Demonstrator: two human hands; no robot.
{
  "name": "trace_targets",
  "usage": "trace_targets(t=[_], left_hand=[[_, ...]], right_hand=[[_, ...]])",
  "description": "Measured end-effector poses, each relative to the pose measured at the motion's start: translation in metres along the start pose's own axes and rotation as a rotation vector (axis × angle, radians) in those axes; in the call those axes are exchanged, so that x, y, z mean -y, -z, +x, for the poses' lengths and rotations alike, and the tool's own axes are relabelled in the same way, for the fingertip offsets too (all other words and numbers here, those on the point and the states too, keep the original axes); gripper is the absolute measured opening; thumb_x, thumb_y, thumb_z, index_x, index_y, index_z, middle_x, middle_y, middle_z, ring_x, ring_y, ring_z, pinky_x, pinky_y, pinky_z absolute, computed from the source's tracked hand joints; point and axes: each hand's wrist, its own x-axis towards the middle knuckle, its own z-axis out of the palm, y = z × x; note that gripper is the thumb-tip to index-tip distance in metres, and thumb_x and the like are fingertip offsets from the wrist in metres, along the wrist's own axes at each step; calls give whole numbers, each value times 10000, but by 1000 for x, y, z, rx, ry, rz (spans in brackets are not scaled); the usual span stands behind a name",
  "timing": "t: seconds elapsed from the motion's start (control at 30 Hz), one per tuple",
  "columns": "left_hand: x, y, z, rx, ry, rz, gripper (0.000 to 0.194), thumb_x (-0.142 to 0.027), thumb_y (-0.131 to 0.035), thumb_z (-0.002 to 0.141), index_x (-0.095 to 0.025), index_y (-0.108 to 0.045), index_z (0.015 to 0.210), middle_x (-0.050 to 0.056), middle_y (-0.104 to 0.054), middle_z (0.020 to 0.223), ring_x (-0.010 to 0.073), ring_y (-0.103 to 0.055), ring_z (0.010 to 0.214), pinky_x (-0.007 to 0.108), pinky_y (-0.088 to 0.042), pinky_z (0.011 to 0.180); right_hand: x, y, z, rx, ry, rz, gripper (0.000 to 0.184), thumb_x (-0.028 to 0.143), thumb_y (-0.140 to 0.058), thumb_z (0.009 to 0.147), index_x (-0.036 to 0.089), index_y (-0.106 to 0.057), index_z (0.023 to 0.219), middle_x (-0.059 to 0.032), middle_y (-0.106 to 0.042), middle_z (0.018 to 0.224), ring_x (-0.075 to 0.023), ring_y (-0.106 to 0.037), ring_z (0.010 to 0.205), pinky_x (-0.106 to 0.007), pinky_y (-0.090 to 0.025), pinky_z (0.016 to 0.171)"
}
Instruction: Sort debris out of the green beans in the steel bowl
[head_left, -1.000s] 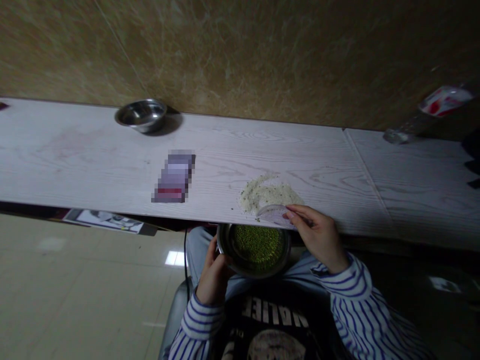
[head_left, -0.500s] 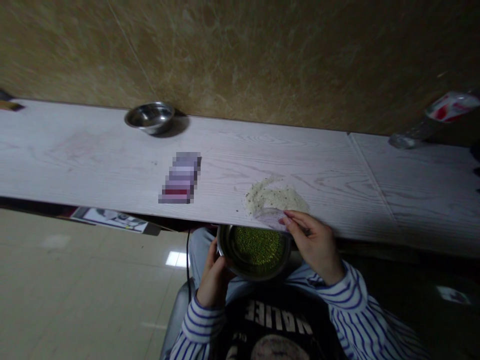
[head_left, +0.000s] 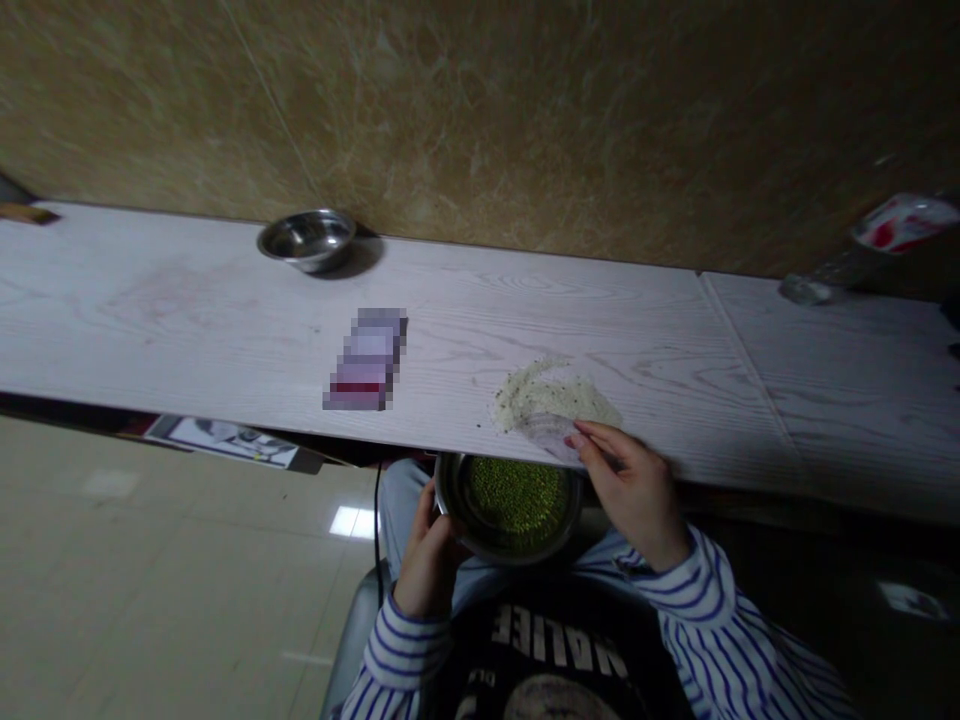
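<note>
My left hand (head_left: 425, 553) grips the rim of a steel bowl (head_left: 453, 517) filled with green beans (head_left: 516, 493), held just below the table's near edge over my lap. My right hand (head_left: 628, 487) pinches a thin whitish card (head_left: 550, 434) that rests on the pale wooden table (head_left: 180, 320), its edge against a small pile of white grains with a few dark specks (head_left: 551, 398) right above the bowl.
An empty steel bowl (head_left: 307, 238) sits at the back near the brown wall. A blurred purple rectangular object (head_left: 365, 358) lies mid-table. A plastic bottle with a red label (head_left: 870, 245) lies at the far right. Papers (head_left: 221, 441) sit under the table's left part.
My right hand has slid the card slightly along the grain pile near the table edge. My left hand keeps holding the bean bowl. The view has shifted a little.
</note>
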Motion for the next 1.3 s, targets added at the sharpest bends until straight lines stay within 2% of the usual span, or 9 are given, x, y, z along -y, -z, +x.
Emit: trace_targets(t=[0.13,0.37,0.57,0.73,1.03,1.3], left_hand=[[1,-1,0,-4,3,-21,593,-157,-657,639,-272,-579,1215,14,-650,932,160,-557,707,243,-462,545],[-1,-1,-1,-25,6,-3,607,-175,-661,619,-267,-578,1214,19,-655,917,176,-561,722,263,-469,556],[-2,-1,-1,-41,-6,2,596,-167,-652,606,-287,-598,1187,23,-634,997,172,-557,738,265,-484,553],[-1,0,0,-33,1,1,571,-183,-668,607,-294,-608,1164,21,-626,999,181,-566,751,268,-472,551],[-4,1,-3,-40,-17,10,563,-178,-655,615,-287,-619,1167,30,-654,1013,198,-581,789,268,-464,564],[-5,5,1,-28,-34,-19,572,-167,-657,624,-270,-610,1185,47,-642,1028,202,-584,793,271,-492,565]], right_hand=[[0,3,0,-5,-15,14,254,358,-610,892,192,-755,1019,-103,-784,952,-248,-748,858,-386,-605,793],[8,-6,3,1,38,9,221,322,-617,888,199,-762,1000,-95,-784,963,-235,-746,855,-376,-603,807],[11,-4,6,26,93,-6,209,316,-613,889,211,-767,984,-86,-786,955,-232,-747,851,-369,-605,794],[8,-2,4,29,77,-6,219,330,-615,888,209,-765,990,-90,-786,950,-239,-746,851,-388,-602,805],[13,-17,5,54,49,54,213,314,-618,889,209,-759,1009,-86,-787,941,-223,-752,825,-347,-611,771],[9,-18,10,8,26,78,248,366,-607,896,219,-754,1032,-84,-787,947,-236,-752,860,-349,-618,779]])
